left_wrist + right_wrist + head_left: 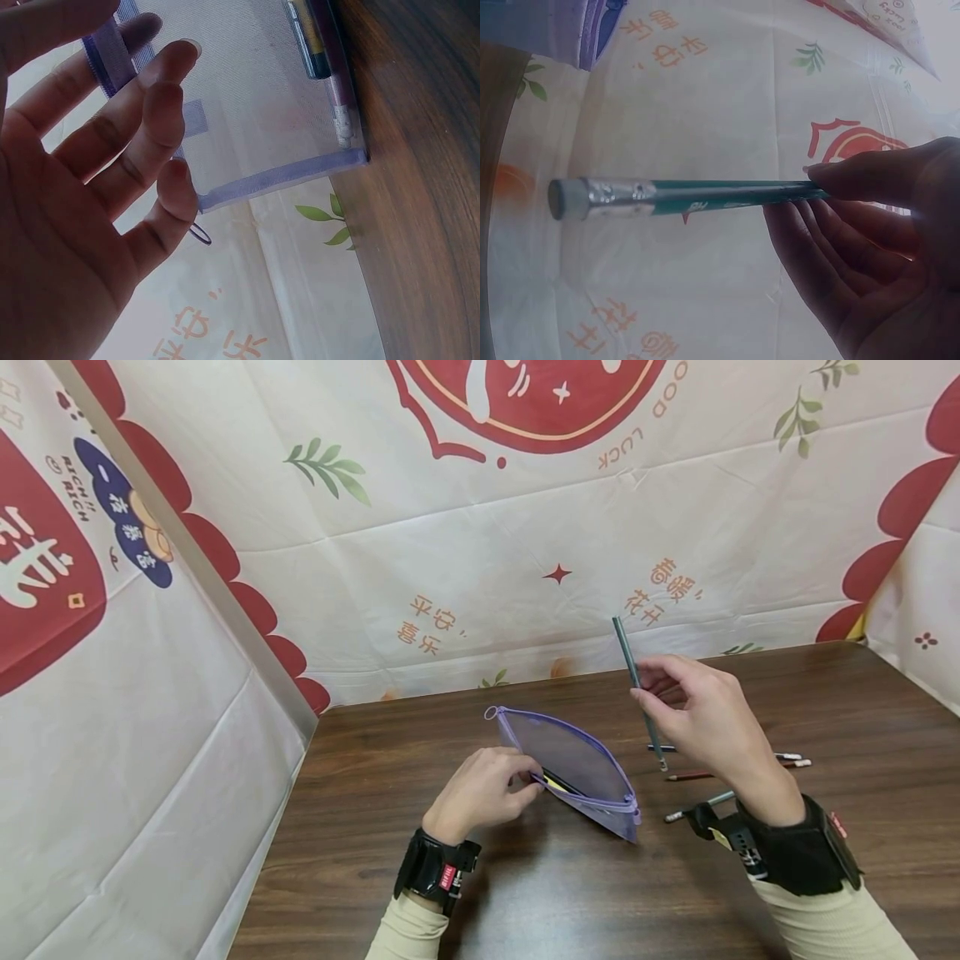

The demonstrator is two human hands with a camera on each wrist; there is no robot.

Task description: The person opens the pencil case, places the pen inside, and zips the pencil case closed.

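A purple mesh zip pencil case [577,752] stands unzipped on the table, its mouth spread wide. My left hand [487,789] pinches the near edge of its opening. In the left wrist view, a pencil [342,112] with a white eraser and a dark pen-like item [307,45] show through the mesh [240,90]. My right hand [697,710] pinches a green pencil [628,652] between thumb and fingers, to the right of the case and above the table. The pencil is tilted, its eraser end [570,199] pointing down.
Several more pencils lie on the table by my right hand, including a dark red pencil [690,776] and a light-coloured pencil [705,806]. The brown wooden table [360,852] meets a printed white cloth [465,577] at the back and another cloth panel [150,760] at the left.
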